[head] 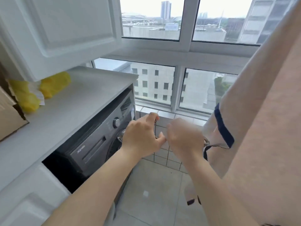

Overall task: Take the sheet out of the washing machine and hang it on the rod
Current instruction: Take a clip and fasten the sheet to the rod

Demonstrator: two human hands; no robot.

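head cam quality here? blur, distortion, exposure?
Head view: daylit from the white-framed windows, sky nearly blown out; wide-angle bending of the white cabinet door; left hand and right hand slightly motion-soft; dark grey washing machine legible, recess beneath in shadow.

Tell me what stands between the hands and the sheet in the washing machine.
The sheet is not visible. The left hand and right hand hover beside the washing machine; its door is hidden behind the left hand, so open or closed cannot be told. A hanging garment crowds the right.

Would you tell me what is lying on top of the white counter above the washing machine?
Crumpled yellow bags and a cardboard box lie on the counter; the cabinet door hides whatever lies farther back.
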